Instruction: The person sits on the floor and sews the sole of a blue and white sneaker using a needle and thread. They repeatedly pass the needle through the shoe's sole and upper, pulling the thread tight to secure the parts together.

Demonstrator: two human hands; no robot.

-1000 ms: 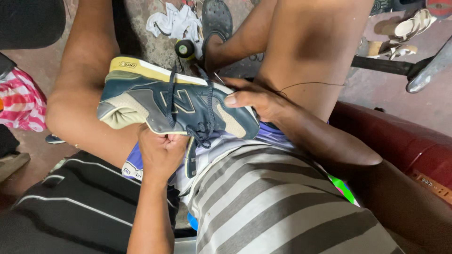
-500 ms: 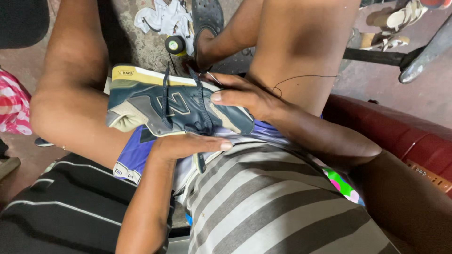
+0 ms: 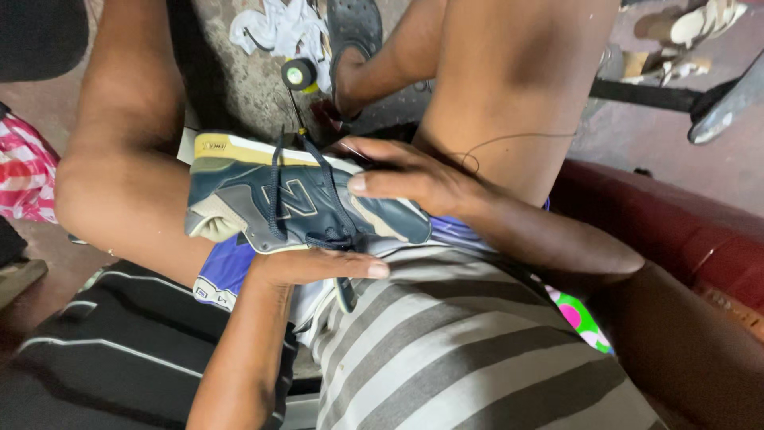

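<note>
Head view shows a navy sneaker (image 3: 306,203) lying sideways on the person's lap, sole outward. Right hand (image 3: 406,177) clasps its heel end, fingers curled over; left hand (image 3: 314,267) lies flat beneath, fingers straight. Dark laces (image 3: 274,195) hang loose over the sneaker's side.

You have one navy and grey sneaker (image 3: 294,203) on your lap, with one dark lace (image 3: 274,195) hanging loose across it. Two hands are on it: your left hand (image 3: 318,267) and your right hand (image 3: 406,175). On the floor lie one small roll of thread (image 3: 299,74), one white rag (image 3: 278,28) and one dark sandal (image 3: 354,24).
</note>
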